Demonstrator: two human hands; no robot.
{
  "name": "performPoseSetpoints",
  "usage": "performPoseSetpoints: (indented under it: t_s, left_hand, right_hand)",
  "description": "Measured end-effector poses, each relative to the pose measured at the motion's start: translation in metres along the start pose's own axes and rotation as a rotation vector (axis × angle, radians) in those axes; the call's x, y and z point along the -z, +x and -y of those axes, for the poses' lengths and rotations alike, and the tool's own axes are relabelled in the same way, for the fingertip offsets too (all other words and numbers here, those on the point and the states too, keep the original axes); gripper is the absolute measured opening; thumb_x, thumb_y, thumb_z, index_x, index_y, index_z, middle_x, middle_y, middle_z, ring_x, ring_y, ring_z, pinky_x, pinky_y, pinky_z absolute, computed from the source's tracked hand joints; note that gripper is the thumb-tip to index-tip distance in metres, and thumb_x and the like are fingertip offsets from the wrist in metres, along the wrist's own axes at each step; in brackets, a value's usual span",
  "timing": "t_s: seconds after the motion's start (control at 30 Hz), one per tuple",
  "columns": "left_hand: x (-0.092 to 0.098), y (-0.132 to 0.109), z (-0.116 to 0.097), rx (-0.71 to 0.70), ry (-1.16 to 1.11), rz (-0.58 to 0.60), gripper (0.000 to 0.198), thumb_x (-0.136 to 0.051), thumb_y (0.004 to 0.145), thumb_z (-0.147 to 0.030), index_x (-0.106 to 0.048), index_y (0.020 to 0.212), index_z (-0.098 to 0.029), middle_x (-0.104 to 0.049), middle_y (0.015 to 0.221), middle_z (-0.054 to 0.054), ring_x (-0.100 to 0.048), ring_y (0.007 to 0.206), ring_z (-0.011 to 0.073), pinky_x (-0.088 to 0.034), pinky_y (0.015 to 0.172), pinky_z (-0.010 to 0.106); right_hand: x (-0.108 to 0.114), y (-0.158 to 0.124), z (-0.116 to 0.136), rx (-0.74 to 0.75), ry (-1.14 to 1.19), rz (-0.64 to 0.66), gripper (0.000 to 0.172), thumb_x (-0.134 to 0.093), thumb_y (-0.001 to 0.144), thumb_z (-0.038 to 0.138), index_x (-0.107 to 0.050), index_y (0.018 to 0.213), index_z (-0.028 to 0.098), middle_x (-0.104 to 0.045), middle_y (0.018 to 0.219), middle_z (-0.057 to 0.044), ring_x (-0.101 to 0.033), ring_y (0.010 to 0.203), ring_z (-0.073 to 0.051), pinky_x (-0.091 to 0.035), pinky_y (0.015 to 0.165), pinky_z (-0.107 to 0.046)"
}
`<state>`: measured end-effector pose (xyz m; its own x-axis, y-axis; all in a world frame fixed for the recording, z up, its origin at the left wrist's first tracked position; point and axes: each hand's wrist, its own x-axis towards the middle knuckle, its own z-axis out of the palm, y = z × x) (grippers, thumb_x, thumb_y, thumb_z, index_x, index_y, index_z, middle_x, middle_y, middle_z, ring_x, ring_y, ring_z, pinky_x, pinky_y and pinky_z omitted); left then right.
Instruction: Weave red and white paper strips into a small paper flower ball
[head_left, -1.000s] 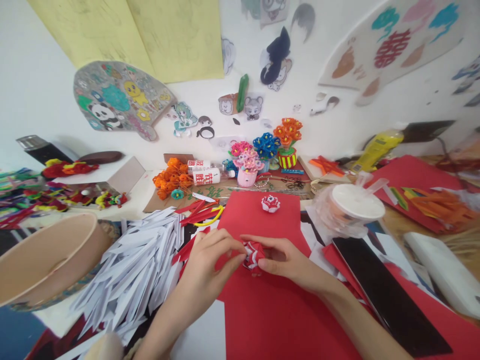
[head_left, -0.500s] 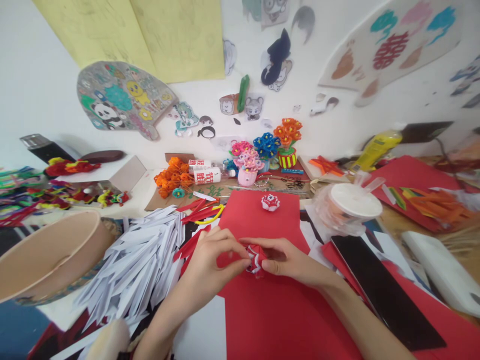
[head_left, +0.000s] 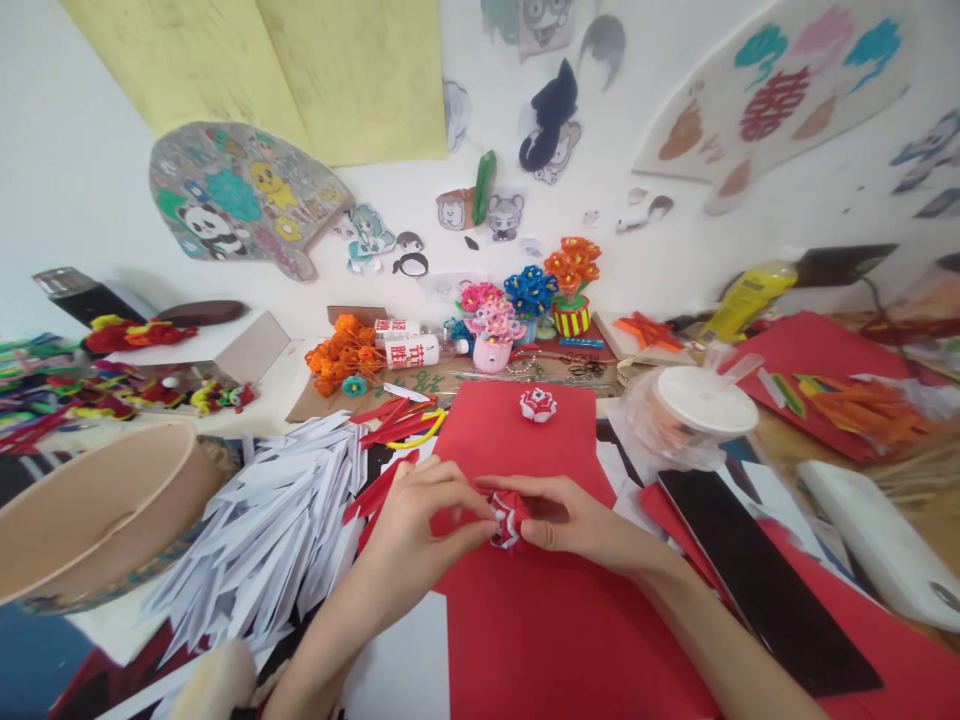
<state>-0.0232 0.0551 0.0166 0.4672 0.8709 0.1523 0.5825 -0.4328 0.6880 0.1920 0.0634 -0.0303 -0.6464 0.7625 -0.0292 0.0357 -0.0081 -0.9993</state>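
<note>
Between my two hands is a small red and white folded-paper piece (head_left: 507, 519), held just above red paper (head_left: 555, 610). My right hand (head_left: 574, 515) grips it from the right, thumb in front and fingers behind. On its left side, my left hand (head_left: 442, 510) pinches the edge with thumb and forefinger; the exact spot they hold is partly hidden. Farther back on the red sheet sits a similar finished-looking red and white paper ball (head_left: 538, 404).
Left of my hands lies a heap of white paper strips (head_left: 292, 520), with a round pinkish container (head_left: 112, 500) beyond. To the right are a black phone (head_left: 765, 580), a lidded cup (head_left: 705, 405) and a white power bank (head_left: 877, 540). Pipe-cleaner flowers (head_left: 495, 325) stand at the back.
Both hands keep almost the same grip on the paper piece. The view has shifted slightly, and the piece is turned a little, showing more of its face.
</note>
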Motion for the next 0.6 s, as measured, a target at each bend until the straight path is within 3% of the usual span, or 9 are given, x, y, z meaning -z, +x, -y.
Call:
performPoseSetpoints:
  t_s: [0.23, 0.4, 0.6]
  left_hand:
    - [0.0006, -0.0003, 0.0005, -0.034, 0.044, -0.004, 0.01, -0.077, 0.077, -0.015, -0.072, 0.074, -0.023, -0.066, 0.072, -0.003, -0.059, 0.072, 0.0143, -0.036, 0.072, 0.03]
    - [0.0003, 0.0001, 0.0005, -0.076, 0.08, -0.009, 0.007, -0.075, 0.08, -0.023, -0.073, 0.073, -0.024, -0.068, 0.07, -0.002, -0.059, 0.073, 0.0157, -0.037, 0.073, 0.032]
    - [0.0002, -0.0016, 0.0018, -0.167, 0.142, -0.03, 0.011, -0.07, 0.086, -0.03, -0.076, 0.077, -0.028, -0.071, 0.07, -0.002, -0.058, 0.069, 0.0163, -0.035, 0.07, 0.035]
  right_hand:
    - [-0.0008, -0.0005, -0.0001, -0.009, -0.049, -0.013, 0.061, -0.063, 0.086, 0.053, -0.055, 0.137, 0.021, -0.067, 0.123, -0.011, -0.056, 0.117, -0.031, -0.042, 0.102, -0.048]
    - [-0.0008, 0.0, -0.0007, -0.004, -0.011, 0.006, 0.06, -0.064, 0.087, 0.051, -0.054, 0.138, 0.02, -0.066, 0.125, -0.011, -0.054, 0.122, -0.032, -0.041, 0.104, -0.048]
    - [-0.0008, -0.0007, -0.0016, -0.001, -0.03, -0.008, 0.058, -0.063, 0.087, 0.05, -0.055, 0.137, 0.022, -0.067, 0.124, -0.01, -0.06, 0.111, -0.029, -0.046, 0.098, -0.046]
